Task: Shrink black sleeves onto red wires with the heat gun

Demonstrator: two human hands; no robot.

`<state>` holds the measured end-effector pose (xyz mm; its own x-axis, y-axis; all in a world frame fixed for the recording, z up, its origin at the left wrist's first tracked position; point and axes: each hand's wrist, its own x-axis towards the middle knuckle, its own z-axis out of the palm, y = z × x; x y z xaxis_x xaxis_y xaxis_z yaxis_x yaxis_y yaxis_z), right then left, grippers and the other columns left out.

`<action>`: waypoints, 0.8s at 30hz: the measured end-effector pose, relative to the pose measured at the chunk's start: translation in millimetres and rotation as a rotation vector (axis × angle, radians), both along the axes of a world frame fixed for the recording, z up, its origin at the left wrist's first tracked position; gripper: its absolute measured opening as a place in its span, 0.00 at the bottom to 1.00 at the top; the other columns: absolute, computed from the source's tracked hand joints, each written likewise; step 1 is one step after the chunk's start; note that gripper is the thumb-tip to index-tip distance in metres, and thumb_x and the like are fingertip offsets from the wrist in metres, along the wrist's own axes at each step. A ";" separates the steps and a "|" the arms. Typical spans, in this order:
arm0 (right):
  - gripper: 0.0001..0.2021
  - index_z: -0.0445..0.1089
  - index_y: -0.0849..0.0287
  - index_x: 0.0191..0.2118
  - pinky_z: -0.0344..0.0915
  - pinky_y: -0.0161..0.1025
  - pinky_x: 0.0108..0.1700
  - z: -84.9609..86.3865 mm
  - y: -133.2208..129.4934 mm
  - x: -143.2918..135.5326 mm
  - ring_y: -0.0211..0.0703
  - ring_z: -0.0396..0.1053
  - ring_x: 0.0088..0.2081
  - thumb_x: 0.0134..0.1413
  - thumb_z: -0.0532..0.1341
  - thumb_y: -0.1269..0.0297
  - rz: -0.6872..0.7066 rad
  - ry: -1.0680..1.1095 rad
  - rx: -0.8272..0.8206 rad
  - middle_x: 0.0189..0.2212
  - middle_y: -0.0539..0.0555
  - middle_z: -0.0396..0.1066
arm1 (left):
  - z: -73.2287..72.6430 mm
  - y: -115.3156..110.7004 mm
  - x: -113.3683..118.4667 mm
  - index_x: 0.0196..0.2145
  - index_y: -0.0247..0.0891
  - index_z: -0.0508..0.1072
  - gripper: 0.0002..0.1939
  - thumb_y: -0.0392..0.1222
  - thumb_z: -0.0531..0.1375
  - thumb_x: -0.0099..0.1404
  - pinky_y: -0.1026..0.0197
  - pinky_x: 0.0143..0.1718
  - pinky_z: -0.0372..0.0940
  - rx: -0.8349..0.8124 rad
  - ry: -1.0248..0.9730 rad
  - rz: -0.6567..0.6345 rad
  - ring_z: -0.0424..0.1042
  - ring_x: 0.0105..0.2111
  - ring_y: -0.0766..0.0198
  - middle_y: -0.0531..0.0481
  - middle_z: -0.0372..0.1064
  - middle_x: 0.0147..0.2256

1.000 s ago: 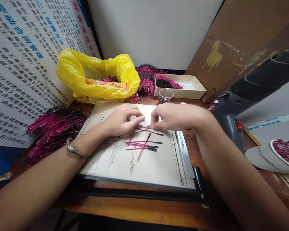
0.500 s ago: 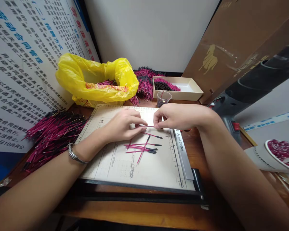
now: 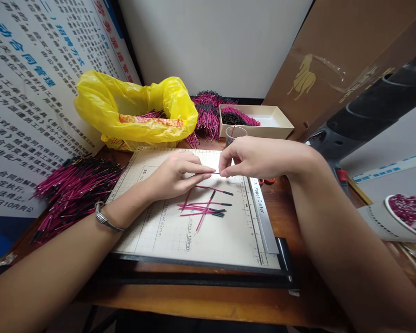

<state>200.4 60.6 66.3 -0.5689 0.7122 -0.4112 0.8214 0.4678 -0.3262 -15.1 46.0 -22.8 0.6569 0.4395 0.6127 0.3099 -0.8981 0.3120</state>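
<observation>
A thin magenta wire (image 3: 215, 173) stretches between my two hands above the far part of the paper cutter board (image 3: 229, 245). My left hand (image 3: 182, 173) pinches one end between thumb and forefinger. With fingertips closed, my right hand (image 3: 239, 157) grips the other end, and that tip is hidden in the fingers. Below my hands, several magenta wires with black sleeves (image 3: 208, 209) lie crossed on the board. A clear plastic cup (image 3: 236, 132) stands just behind my right hand, partly covered by it.
Left of the board lies a large heap of magenta and black wires (image 3: 78, 196). Behind are a yellow plastic bag (image 3: 104, 115), more bundled wires (image 3: 208, 118) and a cream box (image 3: 273, 132) holding wires. A paper cup (image 3: 377, 222) full of magenta pieces stands right.
My hands have lifted the wire slightly, and my left fingers now pinch it with thumb and forefinger straighter. The view has shifted a little; the loose wires on the board stay put.
</observation>
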 end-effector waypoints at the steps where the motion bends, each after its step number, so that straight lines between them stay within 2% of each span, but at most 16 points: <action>1: 0.11 0.78 0.59 0.41 0.57 0.36 0.32 0.6 -0.3 0.0 0.32 0.64 0.27 0.61 0.60 0.61 0.002 0.001 0.001 0.29 0.50 0.74 | 0.5 -0.6 -0.1 0.41 0.37 0.84 0.11 0.39 0.59 0.74 0.63 0.29 0.59 -0.021 -0.007 0.005 0.67 0.25 0.68 0.51 0.74 0.25; 12: 0.09 0.79 0.60 0.38 0.55 0.34 0.29 4.3 -2.4 -4.0 0.29 0.57 0.22 0.61 0.62 0.63 0.031 0.029 -0.009 0.21 0.46 0.66 | 4.8 -1.9 -0.3 0.36 0.39 0.85 0.10 0.40 0.62 0.71 0.63 0.31 0.65 -0.231 -0.102 0.012 0.74 0.26 0.66 0.48 0.80 0.28; 18: 0.13 0.80 0.59 0.42 0.51 0.34 0.28 10.0 -1.5 5.6 0.29 0.57 0.22 0.63 0.59 0.59 0.019 0.088 -0.066 0.23 0.46 0.67 | 5.3 -2.3 0.2 0.37 0.38 0.85 0.08 0.36 0.64 0.68 0.65 0.29 0.66 -0.317 -0.167 0.011 0.73 0.25 0.68 0.49 0.81 0.28; 21: 0.15 0.80 0.58 0.44 0.51 0.35 0.30 10.7 0.3 9.4 0.30 0.56 0.22 0.63 0.58 0.58 0.000 0.066 -0.043 0.23 0.47 0.67 | 5.0 -2.8 0.9 0.36 0.37 0.85 0.08 0.34 0.64 0.66 0.66 0.29 0.66 -0.314 -0.181 0.004 0.74 0.25 0.68 0.49 0.81 0.28; 24: 0.15 0.81 0.57 0.43 0.55 0.36 0.33 9.6 0.7 9.4 0.33 0.62 0.27 0.60 0.61 0.54 0.012 0.074 -0.027 0.29 0.49 0.74 | 4.6 -2.7 1.5 0.36 0.38 0.85 0.08 0.35 0.64 0.66 0.64 0.30 0.67 -0.316 -0.174 0.012 0.74 0.26 0.67 0.48 0.82 0.29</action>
<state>209.8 61.3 76.0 -0.6073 0.6942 -0.3865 0.7887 0.4679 -0.3989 -13.6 43.3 -18.1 0.5479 0.6323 0.5478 0.2378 -0.7455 0.6226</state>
